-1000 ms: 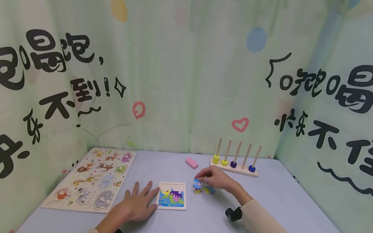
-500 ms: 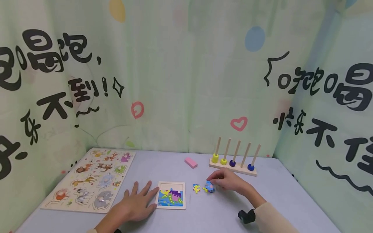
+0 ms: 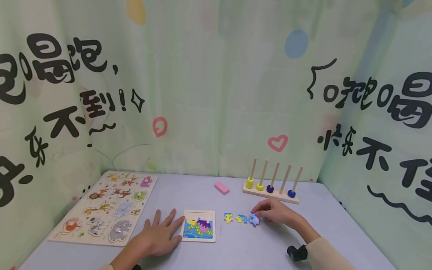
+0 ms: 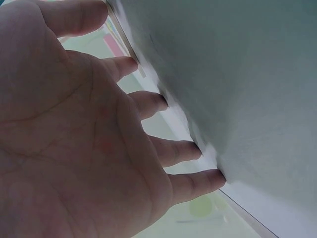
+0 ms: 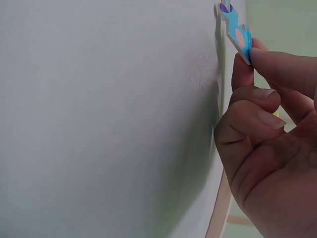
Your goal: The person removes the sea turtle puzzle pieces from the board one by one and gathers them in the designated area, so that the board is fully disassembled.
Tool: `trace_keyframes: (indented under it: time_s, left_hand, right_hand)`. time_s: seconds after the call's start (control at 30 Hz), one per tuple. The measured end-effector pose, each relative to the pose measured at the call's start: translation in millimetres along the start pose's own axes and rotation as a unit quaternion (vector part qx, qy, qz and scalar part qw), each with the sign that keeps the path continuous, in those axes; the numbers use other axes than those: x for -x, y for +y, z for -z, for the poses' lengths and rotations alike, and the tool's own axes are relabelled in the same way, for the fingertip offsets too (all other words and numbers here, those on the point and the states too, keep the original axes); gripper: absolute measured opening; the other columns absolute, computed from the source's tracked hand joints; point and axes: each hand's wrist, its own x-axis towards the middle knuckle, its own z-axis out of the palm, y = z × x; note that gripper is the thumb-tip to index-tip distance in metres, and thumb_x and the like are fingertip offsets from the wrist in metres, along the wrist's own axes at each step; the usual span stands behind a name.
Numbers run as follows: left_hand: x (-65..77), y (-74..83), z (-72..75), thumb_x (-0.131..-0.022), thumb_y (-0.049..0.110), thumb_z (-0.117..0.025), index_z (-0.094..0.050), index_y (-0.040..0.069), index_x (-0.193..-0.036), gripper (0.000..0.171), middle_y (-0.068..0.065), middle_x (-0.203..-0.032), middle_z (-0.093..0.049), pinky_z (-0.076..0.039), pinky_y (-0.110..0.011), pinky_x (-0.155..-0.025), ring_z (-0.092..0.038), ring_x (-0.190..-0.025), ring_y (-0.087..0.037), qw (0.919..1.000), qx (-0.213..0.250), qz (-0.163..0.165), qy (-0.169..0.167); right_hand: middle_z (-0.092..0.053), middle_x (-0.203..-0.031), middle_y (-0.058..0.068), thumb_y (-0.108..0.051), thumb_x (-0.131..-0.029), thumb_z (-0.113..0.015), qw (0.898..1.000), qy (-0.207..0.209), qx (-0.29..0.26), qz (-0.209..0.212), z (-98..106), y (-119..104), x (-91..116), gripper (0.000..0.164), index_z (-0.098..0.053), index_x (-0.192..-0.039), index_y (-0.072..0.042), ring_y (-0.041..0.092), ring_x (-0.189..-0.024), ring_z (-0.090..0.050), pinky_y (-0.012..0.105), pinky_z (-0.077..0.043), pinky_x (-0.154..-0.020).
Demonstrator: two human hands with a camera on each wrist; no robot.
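Right hand [image 3: 278, 213] has moved nearer the tabletop's [image 3: 324, 225] right edge, pinching a blue piece [image 3: 254, 220]; left hand [image 3: 162, 234], splayed, touches the puzzle frame [image 3: 198, 240] (likely steadying it).

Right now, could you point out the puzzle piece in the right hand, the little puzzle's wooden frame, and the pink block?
Puzzle piece [image 5: 239, 35]: right wrist view, on its printed face.
Wooden frame [image 3: 199, 240]: head view, on its near rim.
Pink block [image 3: 221, 187]: head view, on its top face.
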Motion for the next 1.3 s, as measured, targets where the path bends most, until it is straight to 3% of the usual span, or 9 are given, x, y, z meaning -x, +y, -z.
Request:
trace_keyframes:
  time_s: [0.33, 1.3]
  left_hand:
    - [-0.3, -0.6, -0.1, -0.103, 0.05, -0.058, -0.045, 0.027, -0.161, 0.064, -0.011, -0.176, -0.031, -0.015, -0.084, -0.121, -0.015, -0.159, -0.061, 1.0, 0.004, 0.001, 0.001]
    - [-0.1, 0.1, 0.2, -0.103, 0.051, -0.058, -0.045, 0.027, -0.161, 0.064, -0.011, -0.176, -0.031, -0.015, -0.084, -0.121, -0.015, -0.16, -0.06, 1.0, 0.003, 0.004, 0.001]
  right_hand:
    - [-0.074, -0.101, 0.003, -0.012, -0.1, -0.071, 1.0, 0.0, 0.004, -0.001, 0.5, 3.5, 1.8, 0.016, -0.081, -0.111, -0.009, 0.017, -0.078, -0.054, 0.023, -0.043, -0.06]
    - [-0.077, -0.11, 0.005, -0.012, -0.1, -0.072, 1.0, 0.011, 0.014, 0.005, -2.3, 7.1, -1.4, 0.015, -0.081, -0.111, -0.009, 0.018, -0.086, -0.057, 0.025, -0.047, -0.064]
